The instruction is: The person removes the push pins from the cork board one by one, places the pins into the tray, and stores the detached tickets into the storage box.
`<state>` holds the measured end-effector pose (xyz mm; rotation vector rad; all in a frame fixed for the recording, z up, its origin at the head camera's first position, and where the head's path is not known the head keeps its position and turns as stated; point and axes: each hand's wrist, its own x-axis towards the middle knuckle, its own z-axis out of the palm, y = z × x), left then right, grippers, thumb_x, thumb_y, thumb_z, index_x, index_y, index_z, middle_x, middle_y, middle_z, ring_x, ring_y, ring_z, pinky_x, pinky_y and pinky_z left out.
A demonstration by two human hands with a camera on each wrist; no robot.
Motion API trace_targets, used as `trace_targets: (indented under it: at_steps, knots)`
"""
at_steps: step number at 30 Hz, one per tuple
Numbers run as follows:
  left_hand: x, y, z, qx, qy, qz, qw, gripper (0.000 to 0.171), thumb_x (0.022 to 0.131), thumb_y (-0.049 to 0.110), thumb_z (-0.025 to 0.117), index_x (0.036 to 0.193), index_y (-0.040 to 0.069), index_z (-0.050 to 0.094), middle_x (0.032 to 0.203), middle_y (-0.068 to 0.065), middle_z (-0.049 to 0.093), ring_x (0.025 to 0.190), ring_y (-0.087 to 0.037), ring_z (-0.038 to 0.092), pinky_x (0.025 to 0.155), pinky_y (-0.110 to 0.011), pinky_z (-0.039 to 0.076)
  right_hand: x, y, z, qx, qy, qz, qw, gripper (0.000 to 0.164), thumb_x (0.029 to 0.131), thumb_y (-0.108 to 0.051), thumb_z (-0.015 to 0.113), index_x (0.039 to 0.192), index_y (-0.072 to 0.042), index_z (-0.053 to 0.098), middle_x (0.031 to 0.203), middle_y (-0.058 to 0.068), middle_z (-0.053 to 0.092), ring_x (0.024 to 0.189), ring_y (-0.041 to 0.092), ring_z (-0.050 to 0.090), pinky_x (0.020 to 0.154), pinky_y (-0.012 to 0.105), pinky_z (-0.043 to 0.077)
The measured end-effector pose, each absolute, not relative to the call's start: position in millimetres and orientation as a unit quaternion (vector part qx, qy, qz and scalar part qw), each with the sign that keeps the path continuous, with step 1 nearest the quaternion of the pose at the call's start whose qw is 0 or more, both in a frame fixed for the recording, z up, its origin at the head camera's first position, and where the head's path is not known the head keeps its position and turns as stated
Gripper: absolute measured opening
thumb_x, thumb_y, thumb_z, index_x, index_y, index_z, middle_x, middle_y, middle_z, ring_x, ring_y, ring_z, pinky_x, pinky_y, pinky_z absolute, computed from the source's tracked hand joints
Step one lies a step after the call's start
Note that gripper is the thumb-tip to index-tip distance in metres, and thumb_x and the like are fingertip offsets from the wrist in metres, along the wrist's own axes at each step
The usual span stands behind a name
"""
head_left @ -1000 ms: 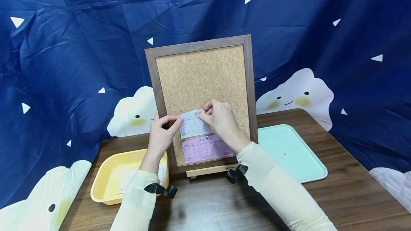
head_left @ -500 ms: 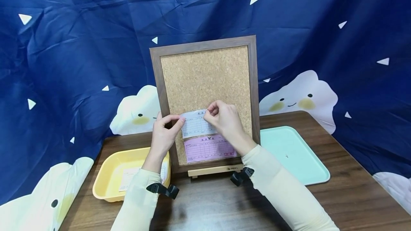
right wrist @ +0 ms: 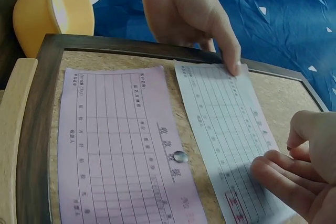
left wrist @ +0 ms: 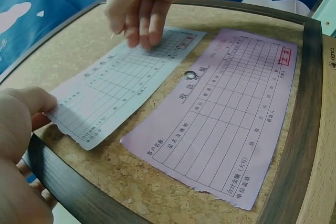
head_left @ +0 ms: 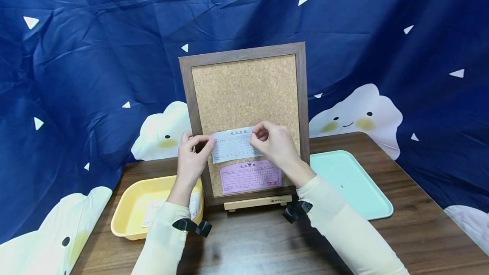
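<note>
My left hand (head_left: 192, 156) pinches the left corner of a light blue receipt slip (head_left: 231, 145) against the cork board (head_left: 244, 92). My right hand (head_left: 278, 145) is at the slip's upper right, other fingers touching or close over its printed grid. Thumb and forefinger pinch a small pin, whose thin tip barely shows in the left wrist view; most of it is hidden. Below the blue slip, a pink receipt slip (head_left: 250, 177) is fixed to the cork by a round silver thumbtack (right wrist: 180, 157) at its top middle.
The brown-framed board leans on a wooden easel ledge (head_left: 257, 203). On the left stands a yellow basin (head_left: 124, 207) with paper slips (head_left: 150, 213) inside. On the right lies a mint tray (head_left: 366, 198) with a tiny object (head_left: 341, 186). A blue curtain (head_left: 95, 75) hangs behind.
The blue slip has shifted slightly left and up on the board, with my left hand. My right hand has moved a little right, uncovering more of the slip's heading.
</note>
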<state>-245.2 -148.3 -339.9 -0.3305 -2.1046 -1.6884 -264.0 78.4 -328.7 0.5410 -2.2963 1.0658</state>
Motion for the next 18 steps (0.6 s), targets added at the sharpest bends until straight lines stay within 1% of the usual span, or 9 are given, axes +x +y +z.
trace_targets:
  at_steps: [3, 5, 10, 14, 16, 18]
  knots:
    - [-243.2, -148.9, -338.5, -0.123, -0.753, -0.612, 0.21, 0.018, 0.086, 0.007, 0.068, 0.096, -0.008, 0.069, 0.124, -0.019, 0.04, 0.12, -0.023, 0.033, 0.101, -0.044, 0.036, -264.1, 83.1, -329.0, 0.202, -0.852, 0.401, 0.27, 0.004, 0.082, -0.011, 0.063, 0.082, -0.009, 0.066, 0.073, 0.0, 0.068, 0.065, 0.009, 0.062, 0.062, 0.024, 0.052]
    - [-249.3, -152.0, -345.9, -0.124, -0.75, -0.614, 0.211, 0.018, 0.086, 0.008, 0.068, 0.096, -0.007, 0.069, 0.125, -0.018, 0.04, 0.119, -0.023, 0.034, 0.102, -0.044, 0.036, -263.6, 85.8, -328.8, 0.202, -0.851, 0.404, 0.269, 0.004, 0.082, -0.012, 0.063, 0.082, -0.009, 0.066, 0.073, 0.0, 0.068, 0.065, 0.01, 0.063, 0.063, 0.024, 0.052]
    - [-265.9, -160.9, -365.7, -0.119, -0.752, -0.61, 0.219, 0.019, 0.086, 0.018, 0.071, 0.095, 0.001, 0.072, 0.131, -0.012, 0.04, 0.123, -0.022, 0.035, 0.101, -0.048, 0.036, -262.1, 92.1, -327.8, 0.2, -0.846, 0.411, 0.275, 0.003, 0.083, -0.011, 0.064, 0.084, -0.009, 0.067, 0.075, 0.0, 0.068, 0.067, 0.01, 0.062, 0.063, 0.024, 0.053]
    - [-266.8, -163.6, -367.0, -0.112, -0.766, -0.588, 0.235, 0.023, 0.085, 0.028, 0.072, 0.093, 0.007, 0.073, 0.132, -0.007, 0.041, 0.125, -0.02, 0.036, 0.096, -0.048, 0.038, -261.9, 96.4, -327.1, 0.199, -0.843, 0.409, 0.288, 0.003, 0.083, -0.01, 0.065, 0.085, -0.01, 0.067, 0.076, 0.0, 0.068, 0.067, 0.01, 0.062, 0.063, 0.026, 0.053]
    - [-265.9, -164.6, -366.3, -0.109, -0.77, -0.581, 0.241, 0.025, 0.084, 0.032, 0.072, 0.092, 0.009, 0.074, 0.131, -0.005, 0.041, 0.123, -0.019, 0.037, 0.092, -0.046, 0.039, -262.0, 98.0, -327.1, 0.201, -0.84, 0.407, 0.298, 0.003, 0.083, -0.01, 0.065, 0.084, -0.01, 0.068, 0.075, 0.0, 0.068, 0.066, 0.01, 0.063, 0.063, 0.027, 0.053]
    - [-265.3, -165.8, -365.9, -0.105, -0.772, -0.576, 0.247, 0.026, 0.084, 0.034, 0.072, 0.093, 0.009, 0.074, 0.129, -0.003, 0.042, 0.116, -0.019, 0.042, 0.089, -0.043, 0.039, -262.4, 99.4, -327.4, 0.202, -0.837, 0.407, 0.306, 0.003, 0.082, -0.011, 0.065, 0.084, -0.01, 0.068, 0.075, 0.0, 0.069, 0.065, 0.01, 0.063, 0.062, 0.027, 0.053]
